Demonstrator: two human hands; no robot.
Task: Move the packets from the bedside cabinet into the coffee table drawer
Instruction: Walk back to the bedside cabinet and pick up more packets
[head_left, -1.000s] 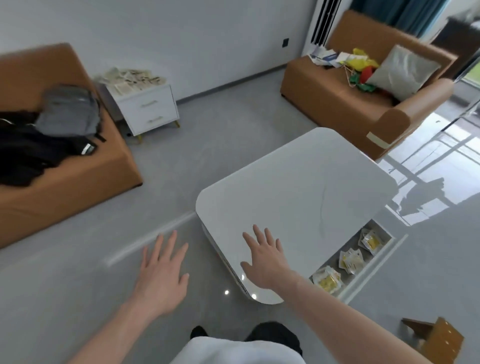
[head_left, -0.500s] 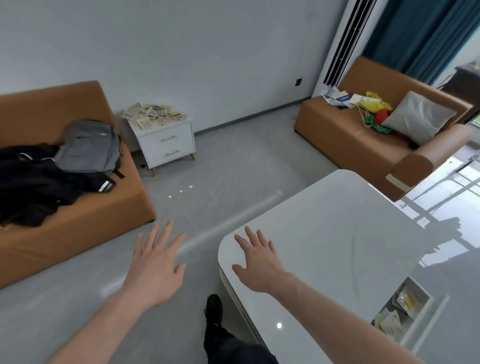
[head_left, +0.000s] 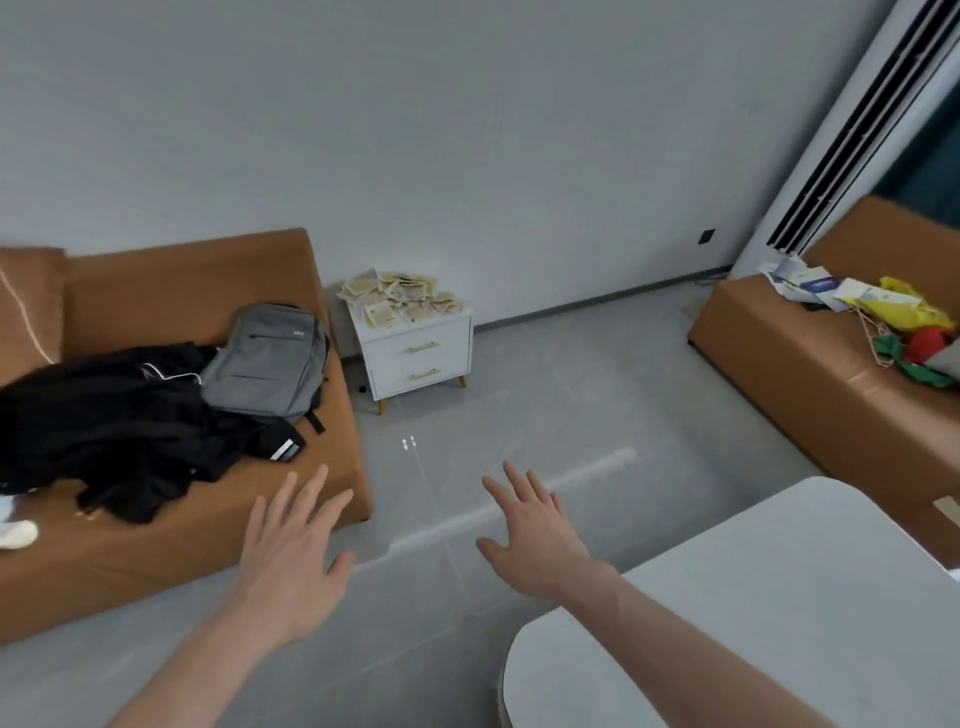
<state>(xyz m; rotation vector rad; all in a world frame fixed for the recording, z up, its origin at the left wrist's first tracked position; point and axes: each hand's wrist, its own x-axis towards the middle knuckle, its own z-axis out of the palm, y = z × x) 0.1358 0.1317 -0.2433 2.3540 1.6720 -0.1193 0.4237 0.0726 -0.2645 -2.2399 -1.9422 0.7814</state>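
Observation:
A heap of pale yellow packets (head_left: 397, 297) lies on top of the white bedside cabinet (head_left: 420, 356), which stands against the far wall between two sofas. The white coffee table (head_left: 789, 613) fills the lower right corner; its drawer is out of view. My left hand (head_left: 293, 545) and my right hand (head_left: 530, 535) are held out over the floor, palms down, fingers spread, holding nothing. Both hands are well short of the cabinet.
An orange sofa (head_left: 171, 545) on the left carries a grey backpack (head_left: 267, 361) and black clothing (head_left: 109, 426). Another orange sofa (head_left: 821, 364) on the right holds papers and coloured bags. Grey tiled floor (head_left: 545, 415) runs from my hands to the cabinet.
The view has swung up and left, away from the coffee table; its open drawer with packets has left the frame. The cabinet now looks closer and more central. My right hand has left the tabletop.

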